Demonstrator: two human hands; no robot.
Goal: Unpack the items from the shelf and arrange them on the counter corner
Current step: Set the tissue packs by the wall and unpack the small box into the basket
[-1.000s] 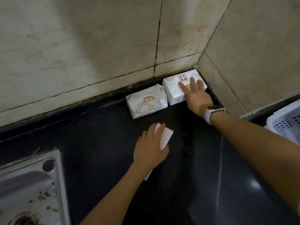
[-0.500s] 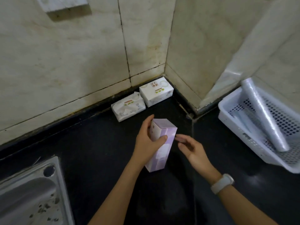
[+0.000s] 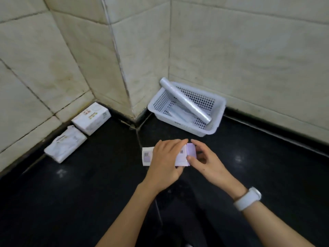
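black counter (image 3: 71, 202), tiled wall (image 3: 249, 59) corner

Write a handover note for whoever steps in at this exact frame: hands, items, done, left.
Left hand grips the lilac box above the black counter; right hand pinches its end flap.
Done: two white packs lie side by side along the wall.
Left: place the box; a foil roll leans in the white basket, with something flat beneath it.

A home kitchen: a glossy black stone worktop (image 3: 74, 202) runs into a corner of stained cream wall tiles (image 3: 240, 50); against the tiles sits a white perforated plastic basket (image 3: 216, 120) holding a film roll (image 3: 185, 100).
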